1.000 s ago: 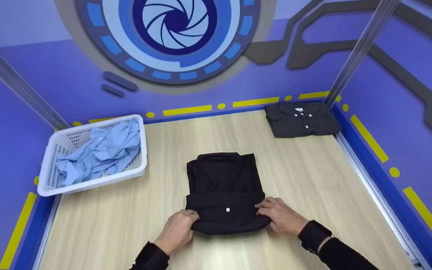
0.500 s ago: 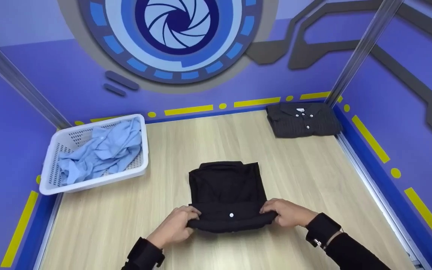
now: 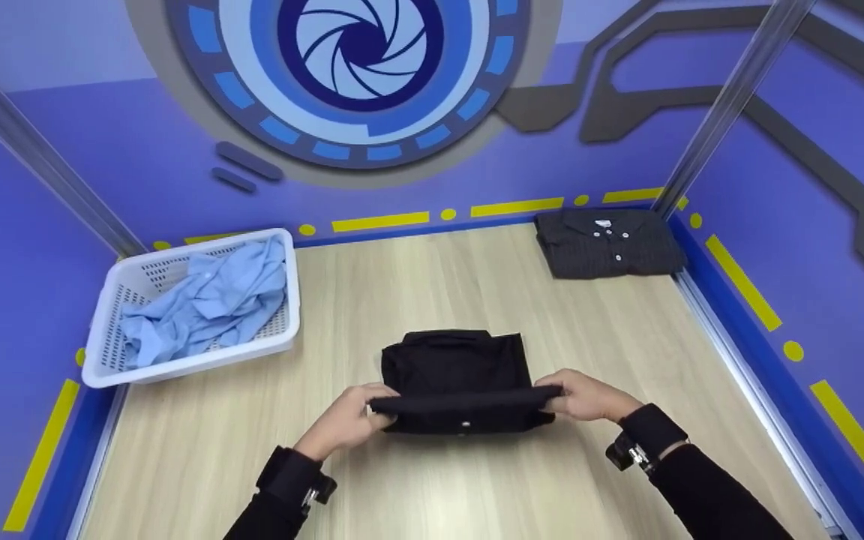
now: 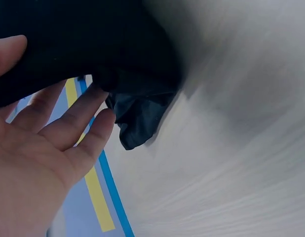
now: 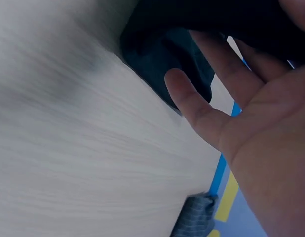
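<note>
On the pale wood counter (image 3: 604, 337) I see the black shirt (image 3: 460, 369) near centre, raised fold (image 3: 469, 399) running left to right, the rest beyond; left hand (image 3: 346, 421) and right hand (image 3: 589, 396), equally close, have fingers (image 5: 196, 104) clamped on the fold's ends.

It's bright in here, with pale glare on the wood-grain tabletop (image 3: 462, 504) just nearside of the black shirt (image 3: 469, 409); both wrist views show dimmer, blurred shadows beside it.

At left, white basket (image 3: 207, 361) with crumpled blue cloth (image 3: 211, 300) inside; at back right, folded dark shirt (image 3: 589, 255) with white buttons (image 3: 618, 257); behind, patterned blue wall (image 3: 432, 180).
</note>
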The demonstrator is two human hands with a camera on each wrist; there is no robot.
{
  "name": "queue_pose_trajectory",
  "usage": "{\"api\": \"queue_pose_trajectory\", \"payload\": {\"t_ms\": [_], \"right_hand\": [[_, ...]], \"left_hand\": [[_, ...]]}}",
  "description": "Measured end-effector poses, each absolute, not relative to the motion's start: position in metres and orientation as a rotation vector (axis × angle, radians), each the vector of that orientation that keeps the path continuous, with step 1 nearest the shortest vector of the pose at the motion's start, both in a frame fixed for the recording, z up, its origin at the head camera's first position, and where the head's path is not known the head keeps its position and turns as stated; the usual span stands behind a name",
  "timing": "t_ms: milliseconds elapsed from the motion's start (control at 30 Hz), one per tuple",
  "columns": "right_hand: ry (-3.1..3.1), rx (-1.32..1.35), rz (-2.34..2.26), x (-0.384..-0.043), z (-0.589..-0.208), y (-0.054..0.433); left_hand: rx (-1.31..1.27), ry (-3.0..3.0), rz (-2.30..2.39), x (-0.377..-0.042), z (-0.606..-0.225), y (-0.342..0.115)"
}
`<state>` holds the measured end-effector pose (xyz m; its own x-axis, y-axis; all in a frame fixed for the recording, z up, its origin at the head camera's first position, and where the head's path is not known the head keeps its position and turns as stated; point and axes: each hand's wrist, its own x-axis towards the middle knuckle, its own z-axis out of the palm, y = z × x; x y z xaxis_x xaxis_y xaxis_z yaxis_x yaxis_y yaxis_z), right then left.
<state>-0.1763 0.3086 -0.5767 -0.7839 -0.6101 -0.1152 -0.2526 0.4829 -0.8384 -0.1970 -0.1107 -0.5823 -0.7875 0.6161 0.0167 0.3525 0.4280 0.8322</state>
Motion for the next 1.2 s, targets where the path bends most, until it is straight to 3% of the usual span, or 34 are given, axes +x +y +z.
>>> {"api": "queue_pose_trajectory", "payload": {"t_ms": [400,633,1200], "right_hand": [[2.281,-0.242,-1.565,-0.196,-0.586,0.307],[2.292,-0.027,-1.730,-0.210,-0.595,0.294],[2.207,0.184,-1.844,-0.228,-0.629,0.282]], "left_hand": [[0.398,2.163,1.584,-0.232,-0.592,-0.104],[0.299,2.105,1.676,-0.246,-0.601,-0.092],[0.001,2.018,1.882,-0.265,-0.632,-0.071]]}}
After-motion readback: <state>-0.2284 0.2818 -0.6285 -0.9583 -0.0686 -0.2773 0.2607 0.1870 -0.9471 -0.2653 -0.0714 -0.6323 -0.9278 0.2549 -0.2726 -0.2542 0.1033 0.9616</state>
